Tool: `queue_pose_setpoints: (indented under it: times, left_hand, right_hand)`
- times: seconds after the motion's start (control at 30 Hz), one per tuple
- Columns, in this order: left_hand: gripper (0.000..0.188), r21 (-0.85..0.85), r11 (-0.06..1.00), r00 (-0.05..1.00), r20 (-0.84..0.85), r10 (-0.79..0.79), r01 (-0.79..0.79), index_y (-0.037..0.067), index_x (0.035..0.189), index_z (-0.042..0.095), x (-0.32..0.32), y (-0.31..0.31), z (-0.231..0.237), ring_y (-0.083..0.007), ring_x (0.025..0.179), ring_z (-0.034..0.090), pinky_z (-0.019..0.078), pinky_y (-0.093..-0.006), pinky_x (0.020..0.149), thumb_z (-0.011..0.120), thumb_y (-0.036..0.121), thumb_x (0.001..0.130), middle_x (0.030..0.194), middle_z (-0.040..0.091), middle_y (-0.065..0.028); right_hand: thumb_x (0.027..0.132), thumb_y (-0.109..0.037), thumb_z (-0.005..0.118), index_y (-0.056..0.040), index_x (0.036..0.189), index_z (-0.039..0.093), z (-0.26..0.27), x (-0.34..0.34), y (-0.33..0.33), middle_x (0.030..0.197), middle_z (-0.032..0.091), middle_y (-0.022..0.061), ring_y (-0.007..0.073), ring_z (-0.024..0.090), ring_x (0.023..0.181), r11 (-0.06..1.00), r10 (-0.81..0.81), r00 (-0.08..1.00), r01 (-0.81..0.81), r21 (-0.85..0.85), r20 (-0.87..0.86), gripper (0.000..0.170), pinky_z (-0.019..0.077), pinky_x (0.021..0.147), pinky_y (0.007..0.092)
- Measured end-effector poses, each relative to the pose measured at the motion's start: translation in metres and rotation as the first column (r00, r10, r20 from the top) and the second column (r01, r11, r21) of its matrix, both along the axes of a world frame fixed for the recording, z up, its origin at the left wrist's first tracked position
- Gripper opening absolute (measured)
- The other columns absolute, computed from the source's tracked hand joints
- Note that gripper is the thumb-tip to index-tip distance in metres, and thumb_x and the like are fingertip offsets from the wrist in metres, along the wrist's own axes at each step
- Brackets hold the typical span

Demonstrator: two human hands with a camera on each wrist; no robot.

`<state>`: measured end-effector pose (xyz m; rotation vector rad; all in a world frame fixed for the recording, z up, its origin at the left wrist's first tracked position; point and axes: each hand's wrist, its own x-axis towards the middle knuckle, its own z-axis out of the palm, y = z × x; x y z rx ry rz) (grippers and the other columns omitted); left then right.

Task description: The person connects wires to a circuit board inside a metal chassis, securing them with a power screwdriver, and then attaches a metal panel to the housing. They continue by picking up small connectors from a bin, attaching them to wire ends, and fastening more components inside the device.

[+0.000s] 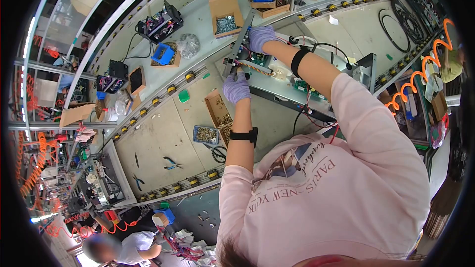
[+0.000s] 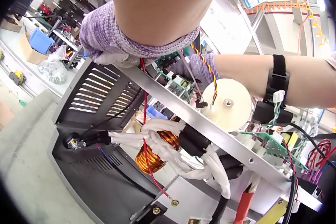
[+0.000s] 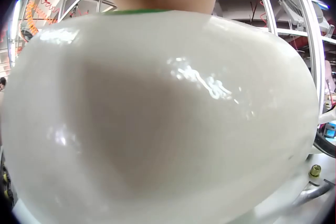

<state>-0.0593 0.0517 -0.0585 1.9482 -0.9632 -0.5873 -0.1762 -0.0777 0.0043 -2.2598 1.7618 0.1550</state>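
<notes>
In purple gloves, both hands work at one end of an open metal chassis (image 1: 277, 90). The left hand (image 1: 236, 88) grips its near corner, fingers bent at the frame; in the left wrist view this glove (image 2: 100, 37) lies over the end of a silver rail (image 2: 252, 159). Farther back, the right hand (image 1: 261, 38) reaches over a green circuit board (image 1: 260, 59), its fingertips hidden. Beside the board are a cream disc (image 2: 229, 106) and a twisted wire (image 2: 208, 66). Under the rail show a copper coil (image 2: 149, 161) and a dark vented panel (image 2: 86, 113). A smooth white surface (image 3: 157, 113) fills most of the right wrist view.
Left of the chassis lie a cardboard box of screws (image 1: 215, 106), a blue tray of screws (image 1: 206, 134) and pliers (image 1: 171, 163). Behind are a box of bolts (image 1: 226, 17) and a roller rail (image 1: 190, 76). Another person (image 1: 136, 247) is at lower left.
</notes>
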Motion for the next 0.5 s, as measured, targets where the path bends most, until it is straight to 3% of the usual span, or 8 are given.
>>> queue_pose_setpoints:
  times: [0.1,0.37,0.43,0.5]
  left_hand:
    - [0.04,-0.019,1.0,1.0,0.024,-0.006,0.007,-0.007,0.096,0.061,0.003,-0.003,-0.009,-0.0218,0.071,0.061,0.0457,-0.0298,0.068,0.064,0.028,0.076,0.083,0.065,-0.0185]
    - [0.04,-0.011,1.0,0.999,-0.035,-0.011,0.01,-0.007,0.099,0.06,0.001,-0.002,-0.007,-0.0198,0.07,0.061,0.046,-0.0285,0.067,0.063,0.026,0.077,0.085,0.065,-0.0179]
    - [0.041,-0.02,1.0,0.997,-0.08,-0.009,0.007,0.0,0.097,0.063,0.003,-0.003,-0.013,-0.0273,0.073,0.061,0.0453,-0.0341,0.069,0.061,0.036,0.077,0.082,0.064,-0.0172]
    - [0.04,-0.026,1.0,0.997,-0.073,-0.013,0.011,0.0,0.097,0.063,0.005,-0.004,-0.02,-0.027,0.072,0.061,0.0454,-0.0336,0.068,0.061,0.035,0.077,0.082,0.064,-0.0167]
  right_hand:
    - [0.072,-0.038,0.058,-0.0085,0.091,0.066,-0.002,0.001,-0.001,0.091,0.064,0.0096,0.0269,0.06,0.09,0.999,0.01,1.0,-0.01,-0.046,-0.018,0.035,0.0402,0.076,0.0423]
    - [0.073,-0.038,0.058,-0.0114,0.09,0.066,0.006,0.002,0.009,0.095,0.063,0.0093,0.025,0.054,0.099,0.991,0.076,0.995,-0.082,-0.108,-0.057,0.032,0.0369,0.081,0.0399]
    - [0.074,-0.037,0.058,-0.0109,0.09,0.066,0.002,0.001,0.011,0.094,0.063,0.0089,0.025,0.054,0.098,0.986,0.064,0.997,-0.068,-0.15,-0.036,0.032,0.0366,0.081,0.0399]
    - [0.074,-0.037,0.057,-0.0103,0.089,0.066,0.001,0.002,0.012,0.094,0.063,0.0085,0.025,0.054,0.097,0.979,0.056,0.998,-0.058,-0.193,-0.017,0.032,0.0363,0.081,0.0398]
